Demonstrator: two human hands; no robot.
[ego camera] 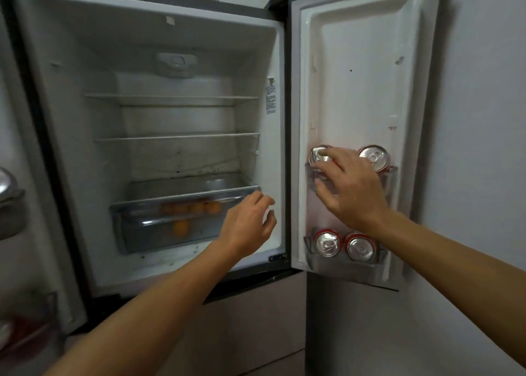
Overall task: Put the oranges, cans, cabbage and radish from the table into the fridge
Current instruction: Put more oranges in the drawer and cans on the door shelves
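FRIDGE RESTOCK: A person's right hand [350, 185] is gripping a red drink can [320, 155] in the upper door bin [391, 176] of an open fridge [85, 62], fingers curling over its silver top and side. A second can [374, 156] is standing just to its right. The left hand [247, 224] is hovering loose and holding nothing, near the right end of the crisper drawer [142, 224], where several oranges [193, 207] are showing through the clear front. Below, two more cans [327, 243] are standing upright in the lower door bin [341, 267]. The can is probably stiff and light enough for one hand, though perhaps slick, so gripping round its wall rather than the rim is looking safest. Cabbage and radish are not showing.
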